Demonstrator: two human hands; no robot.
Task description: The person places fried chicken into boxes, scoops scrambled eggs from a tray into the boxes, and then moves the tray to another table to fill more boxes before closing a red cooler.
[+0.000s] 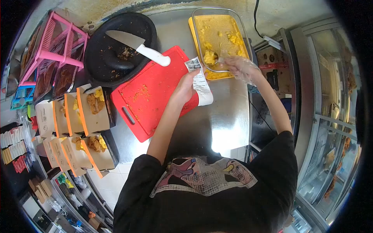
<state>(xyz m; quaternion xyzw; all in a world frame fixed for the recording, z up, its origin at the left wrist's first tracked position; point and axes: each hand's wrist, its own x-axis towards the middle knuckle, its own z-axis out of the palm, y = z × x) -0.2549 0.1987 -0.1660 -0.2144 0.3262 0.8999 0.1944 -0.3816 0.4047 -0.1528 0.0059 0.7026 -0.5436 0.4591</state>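
My left hand [185, 86] is closed on a white printed paper [202, 90], which hangs past the right edge of a red cutting board [149, 99]. My right hand [241, 66], in a clear plastic glove, grips a metal scoop [217, 58] heaped with yellow food like scrambled egg [210, 57]. The scoop is over the near part of a wire mesh basket [222, 24] that holds more yellow pieces and sits in a yellow tray [192, 28]. The scoop's handle is hidden in my fingers.
A white-handled knife [153, 55] lies across a black bowl [145, 29] and the board. Several open food boxes [95, 123] with fried chicken stand on the left, below a pink rack [58, 57]. A glass display cabinet [328, 155] stands at right.
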